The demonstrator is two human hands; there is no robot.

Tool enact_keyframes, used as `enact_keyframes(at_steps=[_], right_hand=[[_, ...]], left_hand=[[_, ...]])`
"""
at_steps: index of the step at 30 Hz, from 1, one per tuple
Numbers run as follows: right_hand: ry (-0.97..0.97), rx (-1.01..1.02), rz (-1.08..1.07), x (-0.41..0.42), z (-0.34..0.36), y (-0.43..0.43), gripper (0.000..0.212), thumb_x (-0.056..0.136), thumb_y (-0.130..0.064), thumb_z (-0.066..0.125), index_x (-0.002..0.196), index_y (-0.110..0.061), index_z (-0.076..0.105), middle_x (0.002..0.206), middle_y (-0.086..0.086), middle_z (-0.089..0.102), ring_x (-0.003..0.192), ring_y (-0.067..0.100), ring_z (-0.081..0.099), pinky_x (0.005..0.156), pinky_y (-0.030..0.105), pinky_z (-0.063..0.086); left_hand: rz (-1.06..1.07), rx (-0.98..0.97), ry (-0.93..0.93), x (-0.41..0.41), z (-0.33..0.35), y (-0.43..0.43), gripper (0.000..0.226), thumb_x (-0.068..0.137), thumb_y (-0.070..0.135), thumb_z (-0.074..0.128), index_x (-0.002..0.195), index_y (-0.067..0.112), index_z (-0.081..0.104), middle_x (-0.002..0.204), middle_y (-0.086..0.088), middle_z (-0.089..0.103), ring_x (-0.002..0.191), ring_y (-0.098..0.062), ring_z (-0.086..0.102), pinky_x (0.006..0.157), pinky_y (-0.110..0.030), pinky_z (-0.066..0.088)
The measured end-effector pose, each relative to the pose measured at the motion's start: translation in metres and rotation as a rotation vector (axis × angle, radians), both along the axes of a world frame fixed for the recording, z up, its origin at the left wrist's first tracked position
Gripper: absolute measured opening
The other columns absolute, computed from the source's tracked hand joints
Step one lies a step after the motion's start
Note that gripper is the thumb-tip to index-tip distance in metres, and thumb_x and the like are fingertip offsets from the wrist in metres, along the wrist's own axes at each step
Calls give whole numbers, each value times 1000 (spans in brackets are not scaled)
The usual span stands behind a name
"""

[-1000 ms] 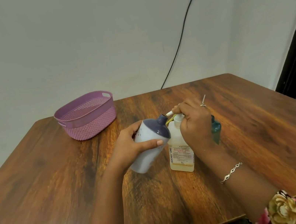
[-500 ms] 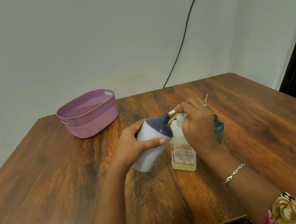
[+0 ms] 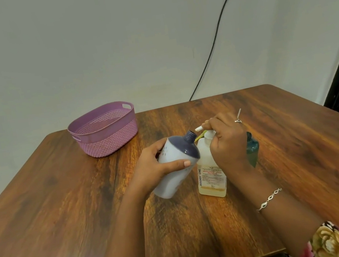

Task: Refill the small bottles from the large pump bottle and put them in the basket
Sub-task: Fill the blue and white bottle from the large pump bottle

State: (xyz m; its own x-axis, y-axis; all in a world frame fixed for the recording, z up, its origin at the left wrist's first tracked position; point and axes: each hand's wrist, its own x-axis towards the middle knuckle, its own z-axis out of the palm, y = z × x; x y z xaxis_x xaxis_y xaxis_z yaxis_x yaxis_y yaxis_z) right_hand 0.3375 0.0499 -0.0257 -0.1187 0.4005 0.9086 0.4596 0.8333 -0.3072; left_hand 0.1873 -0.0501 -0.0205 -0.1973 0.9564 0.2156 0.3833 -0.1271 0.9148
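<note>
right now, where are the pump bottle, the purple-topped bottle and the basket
pump bottle (image 3: 212,176), head view, on its front label
purple-topped bottle (image 3: 171,152), head view, on the white body just below the dark shoulder
basket (image 3: 111,143), head view, on its woven front wall

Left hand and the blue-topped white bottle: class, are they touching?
Touching. Head view: the left hand grips the blue-topped white bottle, thumb across its front.

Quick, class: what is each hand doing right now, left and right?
Left hand: closed round the small bottle, which is tilted.
Right hand: closed on the top of the pump bottle.
</note>
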Motion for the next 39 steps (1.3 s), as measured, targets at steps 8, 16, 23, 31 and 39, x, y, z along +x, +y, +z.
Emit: enact_keyframes(at_steps=[8,16,23,31,39], right_hand=[[59,-100,115,4,19,-1,39,79,-15,34,72,3,68,70,14,63,63,25,58,54,38,50],[63,-31,95,4,6,-1,34,78,-6,35,69,3,67,67,13,62,64,27,58,52,33,49],[74,-76,97,2,16,3,36,79,-12,35,70,2,67,68,13,62,64,27,58,54,41,50],[44,-35,78,2,2,1,33,78,-5,35,70,2,66,69,12,61,65,26,56,53,31,44],[66,-61,95,2,12,1,36,78,-10,34,70,2,67,70,12,62,65,27,57,54,38,49]], left_hand=[[6,-28,12,-2,0,2,66,46,50,77,108,34,62,100,10,67,87,-6,63,74,-27,55],[-19,-14,-23,0,2,4,64,44,51,76,104,34,64,98,10,68,85,-4,63,68,-20,54],[-24,-31,-10,-3,1,3,68,45,52,76,108,32,63,101,9,68,88,-5,63,74,-25,55],[-46,-30,-35,-1,2,2,63,47,46,79,106,34,63,100,10,68,86,-4,64,66,-18,52],[-57,-25,-21,0,5,2,62,46,51,75,105,37,62,99,11,68,87,-4,64,70,-20,54]])
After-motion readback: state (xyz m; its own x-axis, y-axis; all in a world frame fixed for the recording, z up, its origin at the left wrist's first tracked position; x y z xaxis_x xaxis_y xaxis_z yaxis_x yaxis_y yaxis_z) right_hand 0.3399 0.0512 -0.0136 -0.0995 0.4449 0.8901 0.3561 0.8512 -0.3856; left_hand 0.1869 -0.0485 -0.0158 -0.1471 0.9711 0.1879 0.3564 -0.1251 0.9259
